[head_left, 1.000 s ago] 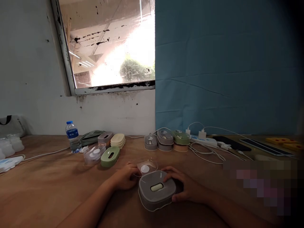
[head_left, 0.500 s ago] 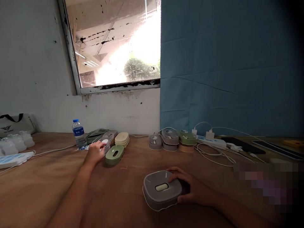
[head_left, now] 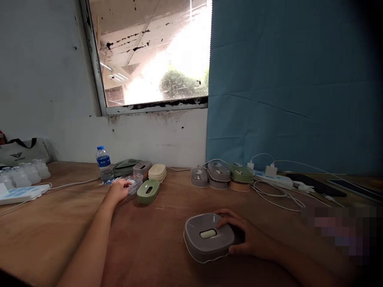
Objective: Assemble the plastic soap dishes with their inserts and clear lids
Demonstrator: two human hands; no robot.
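A grey-brown oval box sits on the table in front of me, with a pale green insert in the slot of its lid. My right hand grips its right side, fingers on top and thumb low at the front edge. Farther back on the left, my left hand has its fingers curled at the clear plastic covers. A small white thing shows at the fingertips, too small to name. Beside the covers are a green slotted lid, stacked cream pieces and a grey slotted part.
At the back stand a water bottle and several finished-looking boxes, one a green box. White cables and a power strip lie to the right. White bottles and another power strip are at the left.
The view has shifted slightly, moving the scene to the right. My left hand's fingers have come lower at the clear covers. My right hand keeps its grip on the grey-brown box.
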